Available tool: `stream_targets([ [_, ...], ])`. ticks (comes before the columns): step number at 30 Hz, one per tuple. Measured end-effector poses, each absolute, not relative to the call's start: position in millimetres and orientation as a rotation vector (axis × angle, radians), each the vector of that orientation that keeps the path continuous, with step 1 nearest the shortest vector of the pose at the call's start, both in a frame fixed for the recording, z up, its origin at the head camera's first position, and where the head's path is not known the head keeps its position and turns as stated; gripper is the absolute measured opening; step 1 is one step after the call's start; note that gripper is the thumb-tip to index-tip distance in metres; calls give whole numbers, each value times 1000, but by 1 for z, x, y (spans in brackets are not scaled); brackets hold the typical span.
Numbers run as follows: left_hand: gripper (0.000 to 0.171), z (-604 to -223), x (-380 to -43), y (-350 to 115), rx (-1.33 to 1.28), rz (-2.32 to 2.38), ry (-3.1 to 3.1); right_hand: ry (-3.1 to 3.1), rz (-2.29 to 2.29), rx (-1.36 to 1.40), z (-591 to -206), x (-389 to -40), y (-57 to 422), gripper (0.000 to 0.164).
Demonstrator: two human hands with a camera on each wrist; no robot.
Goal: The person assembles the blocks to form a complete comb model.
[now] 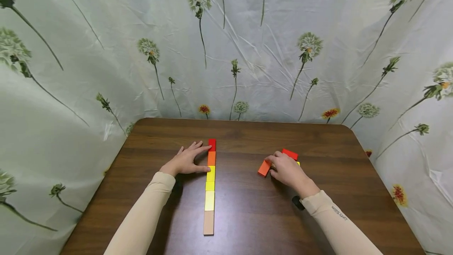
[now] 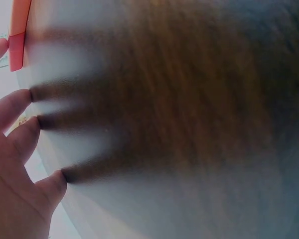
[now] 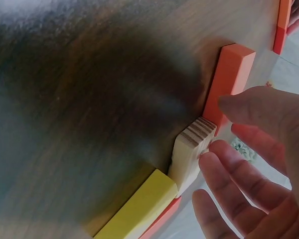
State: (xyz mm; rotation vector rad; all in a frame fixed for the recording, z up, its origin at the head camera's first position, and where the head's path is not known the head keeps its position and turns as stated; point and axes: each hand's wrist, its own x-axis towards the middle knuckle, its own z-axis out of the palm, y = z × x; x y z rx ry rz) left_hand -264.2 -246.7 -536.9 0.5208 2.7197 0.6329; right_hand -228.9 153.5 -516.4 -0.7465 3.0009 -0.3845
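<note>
A straight row of flat wooden blocks runs toward me: red (image 1: 212, 143), orange (image 1: 211, 158), yellow (image 1: 210, 175), a second yellow (image 1: 210, 186), pale yellow (image 1: 209, 200) and tan (image 1: 209, 222). My left hand (image 1: 185, 162) spreads along its left side, index finger at the red block and thumb at the first yellow one. To the right, my right hand (image 1: 288, 169) has thumb and index finger about one end of a separate orange block (image 3: 229, 74), which lies on the table. Its other fingers reach beside a plain wood block (image 3: 187, 159).
Close to the right hand lie a red block (image 1: 290, 154) and a yellow block (image 3: 139, 206), partly hidden by the hand in the head view. The brown wooden table (image 1: 240, 215) ends at a curtain (image 1: 255, 58) printed with dandelions.
</note>
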Motion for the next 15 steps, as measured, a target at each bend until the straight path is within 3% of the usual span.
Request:
stream_targets([
  [15, 93, -537, -264, -246, 514, 625, 2713, 3044, -370, -834, -522, -237, 149, 28],
])
